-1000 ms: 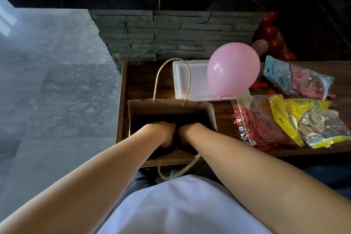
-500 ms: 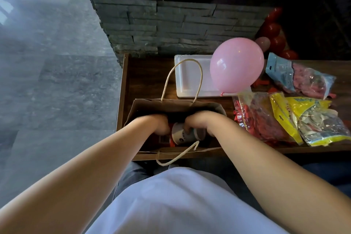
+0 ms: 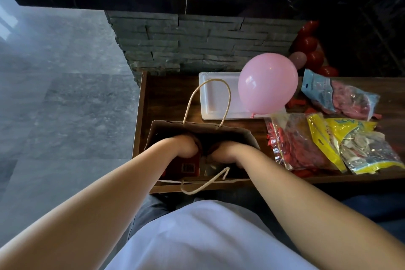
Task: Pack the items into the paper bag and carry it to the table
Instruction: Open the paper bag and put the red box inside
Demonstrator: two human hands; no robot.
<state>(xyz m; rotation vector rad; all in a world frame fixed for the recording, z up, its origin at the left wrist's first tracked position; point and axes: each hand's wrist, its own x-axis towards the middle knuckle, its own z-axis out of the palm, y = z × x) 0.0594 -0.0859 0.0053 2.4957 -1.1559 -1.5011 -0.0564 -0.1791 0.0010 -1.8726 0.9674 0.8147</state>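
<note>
The paper bag (image 3: 203, 131) stands open at the near left end of the wooden worktop (image 3: 168, 98), its far twine handle upright and its near handle flopped over the front edge. Both hands are sunk into its mouth. The left hand (image 3: 186, 146) is pressed against a red box (image 3: 186, 165) with a barcode, lodged inside the bag; the fingers are hidden, so the grip cannot be told. The right hand (image 3: 221, 151) is curled downward in the dark interior, and whether it holds anything cannot be told.

Just behind the bag a white rectangular tray (image 3: 213, 98) lies flat. A smooth, glossy pink balloon (image 3: 267, 86) rests over the tray's right end. To the right of the bag, crinkled clear packets lie overlapped: a red packet (image 3: 291, 144), a yellow packet (image 3: 352, 144) and, farther back, a blue packet (image 3: 337, 94). Red balloons (image 3: 311, 50) are heaped beyond the worktop, beside a rough stacked-stone wall (image 3: 197, 44). Grey stone floor (image 3: 61, 98) is seen at the left.
</note>
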